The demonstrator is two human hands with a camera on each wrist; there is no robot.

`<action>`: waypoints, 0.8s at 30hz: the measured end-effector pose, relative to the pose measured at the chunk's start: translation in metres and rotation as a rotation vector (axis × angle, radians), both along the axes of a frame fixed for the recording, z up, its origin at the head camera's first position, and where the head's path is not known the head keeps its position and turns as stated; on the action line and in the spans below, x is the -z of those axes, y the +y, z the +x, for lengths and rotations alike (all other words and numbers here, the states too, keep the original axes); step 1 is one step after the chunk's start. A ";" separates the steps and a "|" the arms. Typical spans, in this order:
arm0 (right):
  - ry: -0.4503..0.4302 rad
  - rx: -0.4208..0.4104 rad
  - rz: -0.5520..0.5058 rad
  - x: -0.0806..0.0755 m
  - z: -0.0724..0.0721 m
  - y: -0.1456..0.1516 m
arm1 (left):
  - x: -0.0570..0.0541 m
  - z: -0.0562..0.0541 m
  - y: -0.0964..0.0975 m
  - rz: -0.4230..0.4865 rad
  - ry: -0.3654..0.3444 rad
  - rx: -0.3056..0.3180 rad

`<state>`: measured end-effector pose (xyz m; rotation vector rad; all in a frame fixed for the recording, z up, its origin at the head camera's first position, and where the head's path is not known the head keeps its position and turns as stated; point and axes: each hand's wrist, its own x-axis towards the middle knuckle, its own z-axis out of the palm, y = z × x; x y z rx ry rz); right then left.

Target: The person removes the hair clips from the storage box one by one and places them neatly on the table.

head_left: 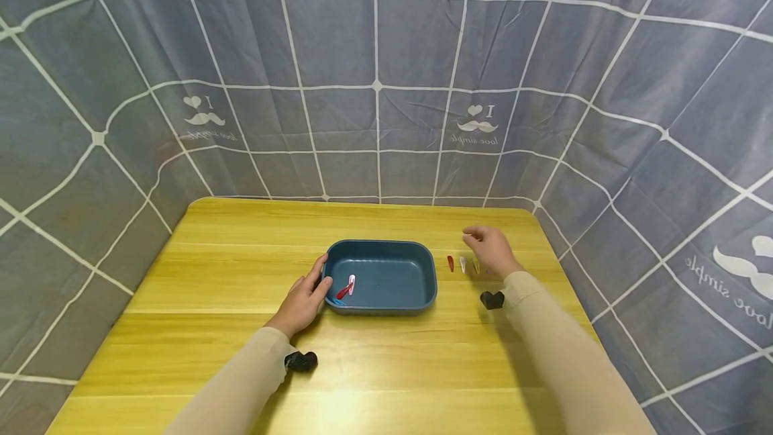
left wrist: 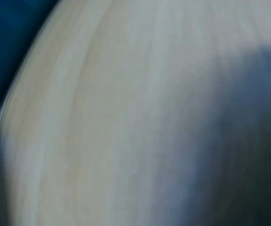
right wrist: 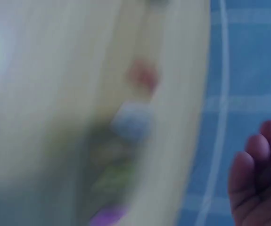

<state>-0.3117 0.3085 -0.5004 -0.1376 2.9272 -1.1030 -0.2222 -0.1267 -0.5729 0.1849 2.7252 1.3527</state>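
Note:
A dark blue plastic tub [head_left: 386, 287] stands on the table, with my left hand [head_left: 304, 297] gripping its left rim. Inside it, toward the near left corner, lie a pink hair clip [head_left: 353, 280], a red hair clip [head_left: 343, 293] and a blue hair clip [head_left: 339, 302]. My right hand [head_left: 490, 248] is raised over a row of clips to the right of the tub, its fingers loosely bent and nothing visible in them. That row has a red clip [head_left: 450, 263], a white clip [head_left: 462, 264], a yellow clip [head_left: 476, 266] and a purple clip [right wrist: 108, 215], partly hidden in the head view.
The wooden table [head_left: 386, 368] has a grey checked curtain [head_left: 374, 119] hanging at its back and both sides. Black wrist cameras stick out under both forearms. Blur covers the left wrist view, where the tub's edge [left wrist: 12, 47] shows at the upper left.

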 end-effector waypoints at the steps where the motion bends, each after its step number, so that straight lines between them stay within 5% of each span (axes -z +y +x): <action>1: -0.008 -0.055 -0.013 -0.006 0.000 -0.015 | 0.000 0.000 0.000 0.002 0.001 -0.002; 7: -0.083 -0.309 -0.063 -0.025 -0.002 -0.089 | 0.000 0.001 0.001 0.005 0.013 -0.001; 14: -0.138 -0.493 -0.073 -0.015 -0.006 -0.149 | 0.004 0.003 0.000 -0.011 0.019 -0.010; 24: -0.186 -0.744 0.137 -0.001 -0.014 -0.216 | 0.002 0.000 -0.001 -0.041 -0.016 -0.005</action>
